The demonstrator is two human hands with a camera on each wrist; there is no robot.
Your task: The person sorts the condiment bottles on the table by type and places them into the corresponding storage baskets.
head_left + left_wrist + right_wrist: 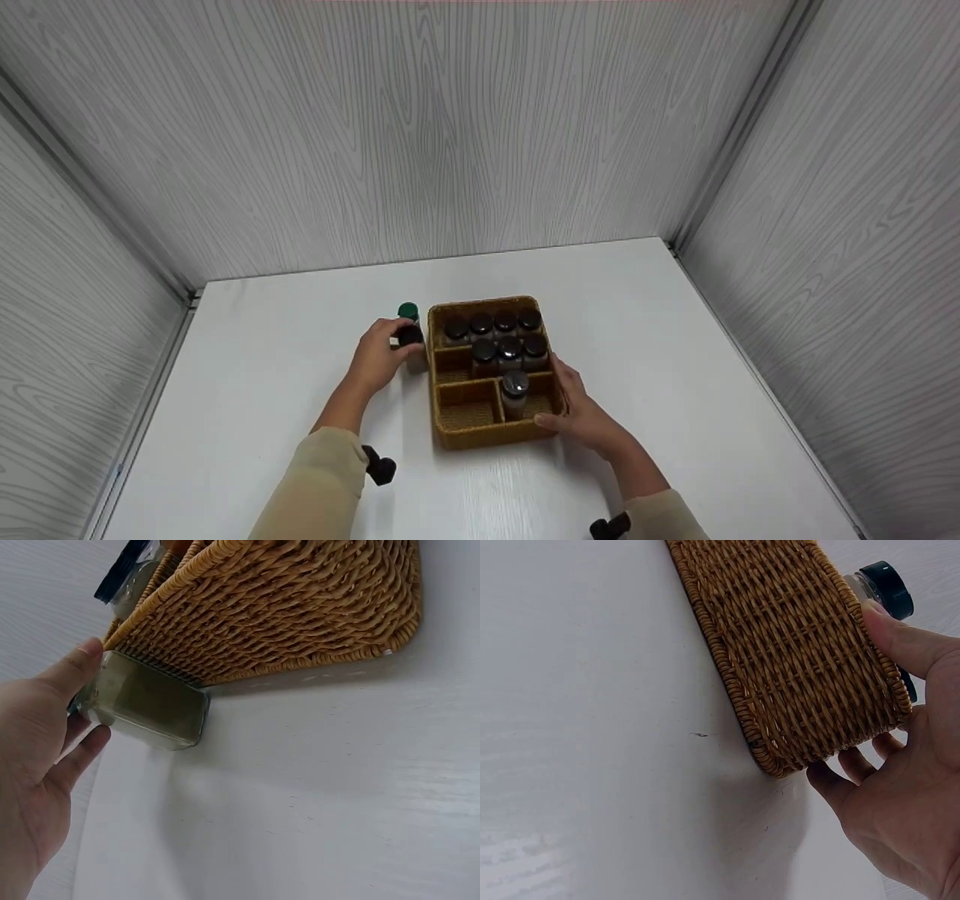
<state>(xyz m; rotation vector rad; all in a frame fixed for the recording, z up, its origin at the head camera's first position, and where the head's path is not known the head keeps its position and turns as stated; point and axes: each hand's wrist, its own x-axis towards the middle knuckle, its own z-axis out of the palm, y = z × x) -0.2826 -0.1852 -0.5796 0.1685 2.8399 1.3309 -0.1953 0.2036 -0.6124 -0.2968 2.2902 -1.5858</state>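
A brown wicker basket (469, 437) with compartments stands on the white table. Just off its left side, my left hand (377, 356) pinches a black-lidded spice jar (410, 336) near the top. In the left wrist view the spice jar (150, 699) is square, clear-walled and filled with greenish-brown powder, close against the wicker wall. My right hand (589, 416) grips the basket's front right corner; in the right wrist view, the thumb lies at the rim and the fingers against the side. Several dark-lidded jars (505, 322) fill the back row, with more in the middle row.
Behind the left hand stands a green-capped jar (408, 310). One dark-lidded jar (515, 394) is in the front right compartment. Grey wood-grain panels (420, 135) rise behind the table and on both sides.
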